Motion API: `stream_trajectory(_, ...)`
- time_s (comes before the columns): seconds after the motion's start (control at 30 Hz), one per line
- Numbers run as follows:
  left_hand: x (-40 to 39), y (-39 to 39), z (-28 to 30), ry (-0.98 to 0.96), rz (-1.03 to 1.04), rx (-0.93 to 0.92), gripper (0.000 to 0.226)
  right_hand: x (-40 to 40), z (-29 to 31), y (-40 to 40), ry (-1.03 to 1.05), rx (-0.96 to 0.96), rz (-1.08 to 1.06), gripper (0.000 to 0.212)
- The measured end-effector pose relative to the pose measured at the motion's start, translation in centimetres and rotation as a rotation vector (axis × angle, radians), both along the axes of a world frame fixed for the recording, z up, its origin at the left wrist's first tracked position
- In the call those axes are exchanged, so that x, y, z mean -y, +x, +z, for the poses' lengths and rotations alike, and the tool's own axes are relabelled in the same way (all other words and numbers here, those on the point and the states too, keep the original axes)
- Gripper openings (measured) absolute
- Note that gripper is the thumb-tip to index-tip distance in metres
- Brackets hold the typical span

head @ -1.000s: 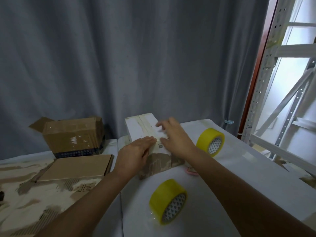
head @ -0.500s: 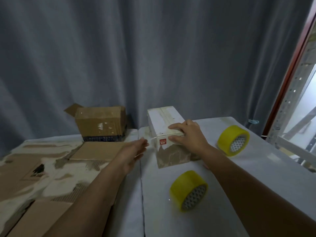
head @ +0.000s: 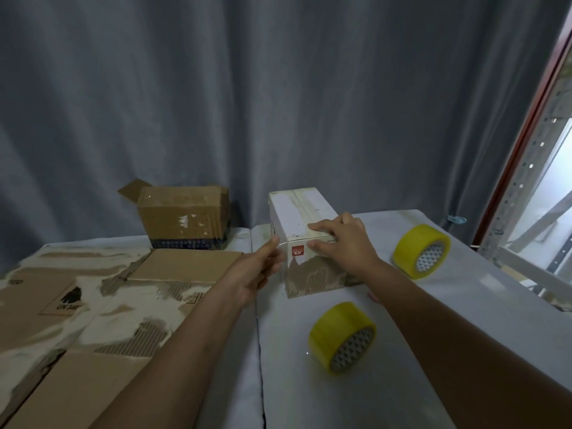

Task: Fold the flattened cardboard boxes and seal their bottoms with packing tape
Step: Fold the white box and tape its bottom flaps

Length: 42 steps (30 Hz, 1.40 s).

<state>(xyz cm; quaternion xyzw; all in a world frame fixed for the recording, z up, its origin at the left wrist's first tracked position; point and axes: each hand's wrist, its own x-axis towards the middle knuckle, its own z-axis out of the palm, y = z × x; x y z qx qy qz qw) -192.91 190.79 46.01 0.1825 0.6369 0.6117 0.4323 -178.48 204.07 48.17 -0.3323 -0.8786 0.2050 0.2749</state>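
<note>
1. Head view, nearest: a yellow tape roll (head: pixel 343 336) lies on its side on the grey table (head: pixel 309 391), with flattened cardboard sheets (head: pixel 62 335) spread to the left.
2. Left hand (head: pixel 252 274), fingers straight, touches the white box (head: pixel 305 239) at its near left corner.
3. Right hand (head: pixel 340 243) grips the box's near top edge, fingers on top and thumb on the front (beside a red label).
4. A second tape roll (head: pixel 421 250) lies right of the box.
5. Farthest, an assembled brown box (head: pixel 184 216) sits before the grey curtain (head: pixel 278 88).

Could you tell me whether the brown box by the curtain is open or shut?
Open: the brown box lies on its side with a flap sticking out at its left end.
</note>
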Motion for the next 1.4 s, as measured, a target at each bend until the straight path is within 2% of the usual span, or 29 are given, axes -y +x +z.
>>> stream_trajectory(0.1, 0.0, 0.3, -0.1, 0.05, 0.005, 0.004, 0.018, 0.1, 0.0, 0.1, 0.006, 0.008, -0.007, 0.044)
stream_trajectory(0.2, 0.0, 0.4, -0.3, 0.117, 0.062, -0.128, 0.012, 0.1, 0.2, 0.1, 0.005, 0.022, -0.001, 0.044)
stream_trajectory(0.37, -0.6, 0.5, -1.0, 0.192, 0.105, -0.287, 0.017, -0.1, 0.3, 0.1, 0.005, 0.036, 0.008, 0.044)
stream_trajectory(0.57, -1.7, 0.5, -2.0, 0.189, 0.093, -0.286, 0.022, -0.2, 0.0, -0.1, 0.032, 0.033, 0.005, 0.043)
stream_trajectory(0.7, -1.9, 0.8, -2.7, 0.16, 0.089, -0.315, 0.033, -0.2, -0.2, -0.2, 0.031, 0.027, 0.008, 0.042)
stream_trajectory(0.77, -2.1, 0.9, -2.9, 0.178, 0.078, -0.322, 0.029, -0.3, -0.1, -0.2, 0.034, 0.026, 0.007, 0.042)
stream_trajectory(0.83, -2.3, 0.7, -3.4, 0.148, 0.056, -0.379, 0.015, -0.3, -0.1, -0.2, 0.03, 0.019, 0.01, 0.042)
stream_trajectory(0.93, -2.4, 0.0, -4.5, 0.061, 0.044, -0.476, 0.014, -0.3, -0.2, 0.0, 0.024, 0.018, 0.009, 0.042)
stream_trajectory(1.03, -1.9, -0.1, -2.9, 0.199, 0.154, -0.533, 0.013, -0.3, -0.4, 0.0, 0.024, 0.021, 0.012, 0.042)
stream_trajectory(1.1, -1.4, 0.2, -1.4, 0.32, 0.106, -0.669, 0.013, -0.4, -0.4, -0.1, 0.037, 0.019, 0.02, 0.042)
stream_trajectory(1.2, -1.6, -0.2, -0.2, 0.287, -0.105, -1.013, 0.019, -0.6, -0.5, -0.1, 0.06, 0.023, 0.018, 0.04)
stream_trajectory(1.3, -2.2, -1.8, 0.3, 0.235, -0.235, -1.186, 0.027, -1.1, -0.5, -0.2, 0.063, 0.035, 0.034, 0.04)
stream_trajectory(1.4, -2.3, -2.8, 0.2, 0.272, -0.28, -1.32, 0.031, -1.5, -0.6, -0.3, 0.117, 0.044, 0.05, 0.042)
